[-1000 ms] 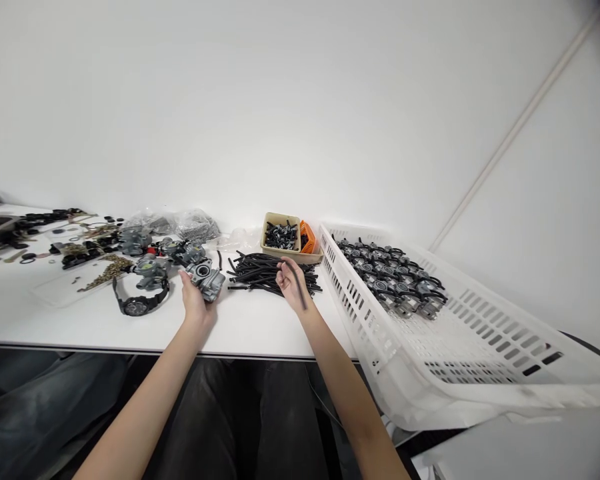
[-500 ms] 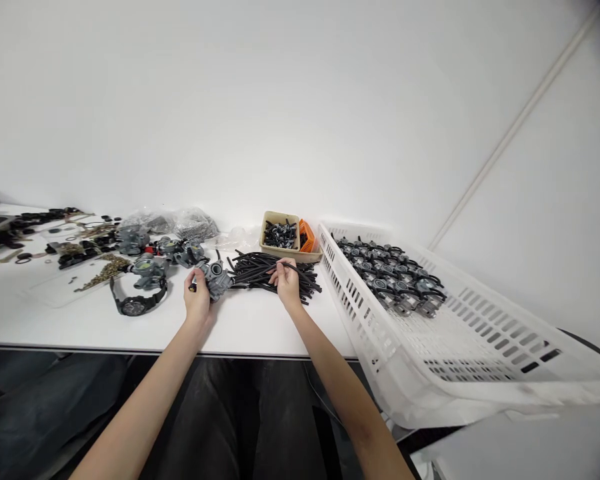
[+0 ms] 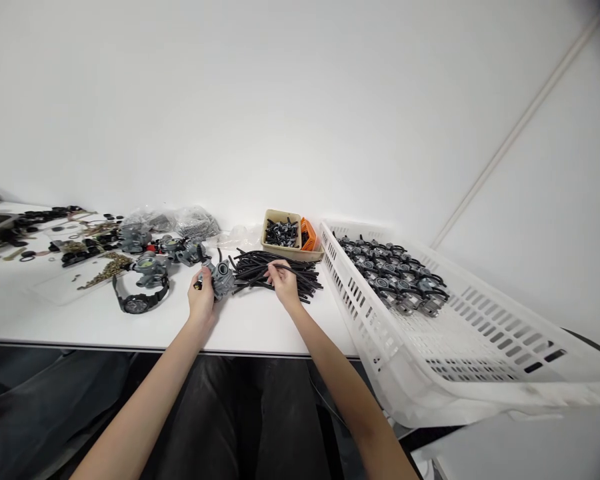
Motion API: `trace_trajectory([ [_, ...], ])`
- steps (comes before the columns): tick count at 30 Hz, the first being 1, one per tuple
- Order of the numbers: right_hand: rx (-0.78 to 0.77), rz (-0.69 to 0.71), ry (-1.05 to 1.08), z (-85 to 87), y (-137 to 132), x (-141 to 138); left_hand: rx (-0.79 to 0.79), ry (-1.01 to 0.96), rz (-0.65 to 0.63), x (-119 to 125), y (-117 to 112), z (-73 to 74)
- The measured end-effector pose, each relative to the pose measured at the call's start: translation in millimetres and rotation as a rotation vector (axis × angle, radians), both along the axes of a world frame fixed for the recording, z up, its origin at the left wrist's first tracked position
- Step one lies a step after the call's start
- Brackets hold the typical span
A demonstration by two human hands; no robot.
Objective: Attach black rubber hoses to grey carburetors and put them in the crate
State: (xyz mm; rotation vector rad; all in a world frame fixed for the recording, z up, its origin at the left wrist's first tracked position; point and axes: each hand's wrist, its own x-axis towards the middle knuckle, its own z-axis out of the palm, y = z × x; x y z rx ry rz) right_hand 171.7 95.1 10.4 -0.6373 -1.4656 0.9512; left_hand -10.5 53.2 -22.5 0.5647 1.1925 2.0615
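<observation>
My left hand [image 3: 201, 298] grips a small grey carburetor [image 3: 221, 277] just above the white table [image 3: 105, 323]. My right hand [image 3: 282, 284] pinches a short black rubber hose [image 3: 286, 267] at the near side of a pile of black hoses [image 3: 273, 271]. The hose points leftward to the carburetor, and its tip stays a little apart from it. Both hands are closed on what they hold.
A white slotted crate [image 3: 430, 347] at the right holds several grey carburetors [image 3: 393, 273]. Behind the hoses stand a beige box of black parts [image 3: 281, 235] and an orange bin [image 3: 308, 236]. More carburetors [image 3: 150, 263], a black wristwatch [image 3: 139, 301], plastic bags and small parts lie at the left.
My left hand lifted the carburetor and turned it to the right. My right hand went from palm-up with a hose over to the pile, and now pinches a hose aimed at the carburetor.
</observation>
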Motion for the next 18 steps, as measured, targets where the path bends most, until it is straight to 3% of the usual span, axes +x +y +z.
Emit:
trace_trajectory([
  [5,0.021,-0.123,0.093,7.7,1.3,9.8,-0.066,-0.034,0.018,2.8,-4.5,8.6],
  [18,0.009,-0.052,0.059,7.4,-1.8,6.2,-0.116,0.006,0.026,2.4,-5.5,9.1],
])
